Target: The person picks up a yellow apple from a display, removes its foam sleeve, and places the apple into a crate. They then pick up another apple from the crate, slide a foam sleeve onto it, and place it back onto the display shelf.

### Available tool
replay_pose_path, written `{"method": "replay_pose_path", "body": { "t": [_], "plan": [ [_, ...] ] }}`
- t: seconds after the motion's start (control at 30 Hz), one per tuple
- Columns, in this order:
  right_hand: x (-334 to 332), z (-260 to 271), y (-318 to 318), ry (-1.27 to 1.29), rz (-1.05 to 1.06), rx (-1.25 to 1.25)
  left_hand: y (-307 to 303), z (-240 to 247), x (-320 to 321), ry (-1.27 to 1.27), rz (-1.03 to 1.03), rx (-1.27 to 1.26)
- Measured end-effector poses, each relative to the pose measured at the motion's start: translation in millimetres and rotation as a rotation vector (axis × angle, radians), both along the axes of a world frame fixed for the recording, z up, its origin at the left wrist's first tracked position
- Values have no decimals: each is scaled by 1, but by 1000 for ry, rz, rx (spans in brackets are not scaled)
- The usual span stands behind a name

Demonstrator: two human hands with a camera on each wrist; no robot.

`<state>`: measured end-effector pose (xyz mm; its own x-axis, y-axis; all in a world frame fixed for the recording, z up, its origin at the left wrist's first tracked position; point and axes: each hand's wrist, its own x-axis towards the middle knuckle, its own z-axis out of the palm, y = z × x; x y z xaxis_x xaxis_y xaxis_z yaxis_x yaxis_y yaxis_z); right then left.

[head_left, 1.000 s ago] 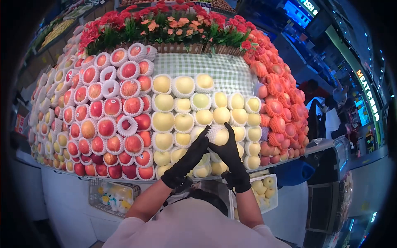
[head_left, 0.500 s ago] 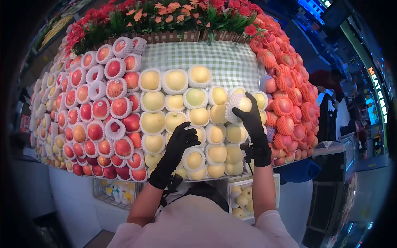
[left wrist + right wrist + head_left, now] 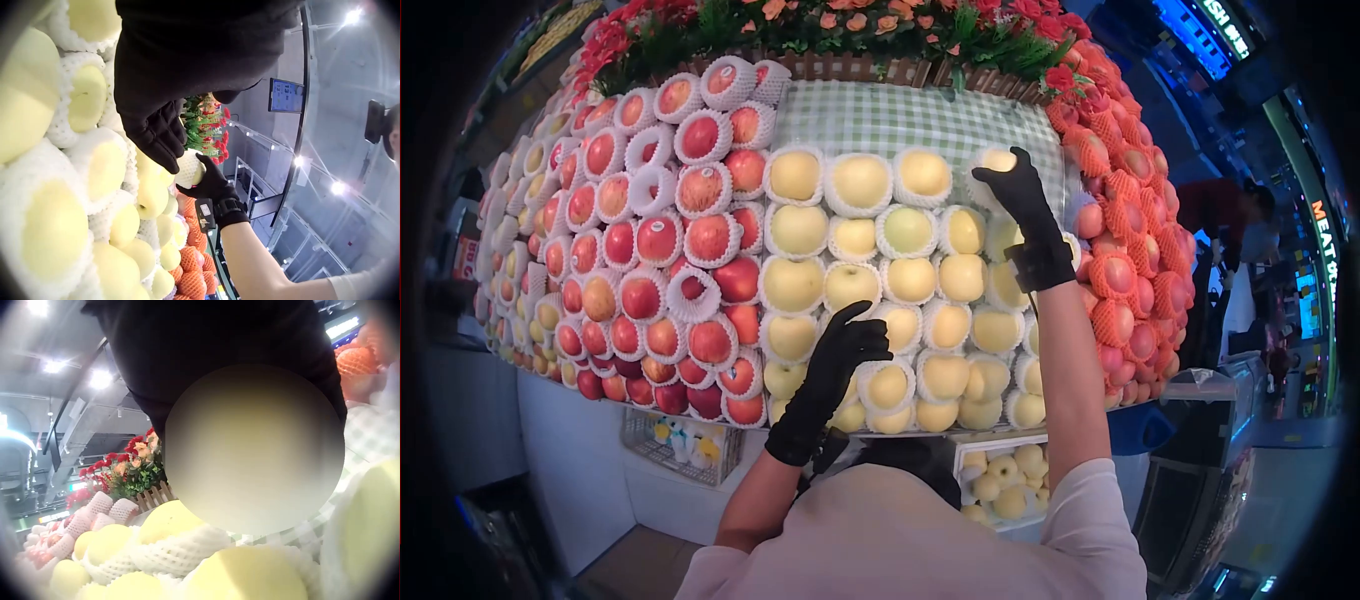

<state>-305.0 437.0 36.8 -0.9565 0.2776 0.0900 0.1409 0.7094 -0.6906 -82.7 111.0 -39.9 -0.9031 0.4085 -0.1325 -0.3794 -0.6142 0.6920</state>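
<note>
My right hand (image 3: 1025, 205), in a black glove, grips a pale yellow pear (image 3: 997, 162) in a white foam net at the upper right of the yellow rows, over the green checked cloth (image 3: 880, 112). The left wrist view shows the right thumb and fingers around the netted pear (image 3: 189, 167). A blurred round patch covers much of the right wrist view below the dark glove. Over the lower rows of yellow pears (image 3: 793, 285) is my gloved left hand (image 3: 840, 355), fingers loosely bent, holding nothing.
Red apples (image 3: 640, 297) in foam nets fill the left side; fruit in orange nets (image 3: 1142, 275) is heaped at the right. Red and orange flowers (image 3: 850, 22) stand behind a small wooden fence (image 3: 840, 68). Below the display are a white crate (image 3: 960, 458) of yellow fruit and a grey basket (image 3: 640, 430).
My right hand has left the lower middle and carried the netted pear up and right to the far end of the rows. The left hand has drawn back down and left, away from the pear.
</note>
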Motion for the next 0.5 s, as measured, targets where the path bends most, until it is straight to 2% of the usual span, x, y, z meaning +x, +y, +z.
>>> {"method": "replay_pose_path", "body": {
  "t": [0.13, 0.23, 0.37, 0.47, 0.5],
  "plan": [
    [-24, -15, -5, -205, 19, 104, -12, -5, 6, 35, 6, -66],
    [-29, -31, -12, -182, -9, 279, -20, -3, 7, 51, -5, -65],
    [-47, -64, 22, -140, 123, 37, -29, 8, 11, 64, -5, -68],
    [-13, -21, -2, -149, 76, -107, -36, 21, 15, 82, -6, -127],
    [-13, -26, 1, -128, 62, -52, -40, 24, 16, 87, -8, -155]
  ]
}}
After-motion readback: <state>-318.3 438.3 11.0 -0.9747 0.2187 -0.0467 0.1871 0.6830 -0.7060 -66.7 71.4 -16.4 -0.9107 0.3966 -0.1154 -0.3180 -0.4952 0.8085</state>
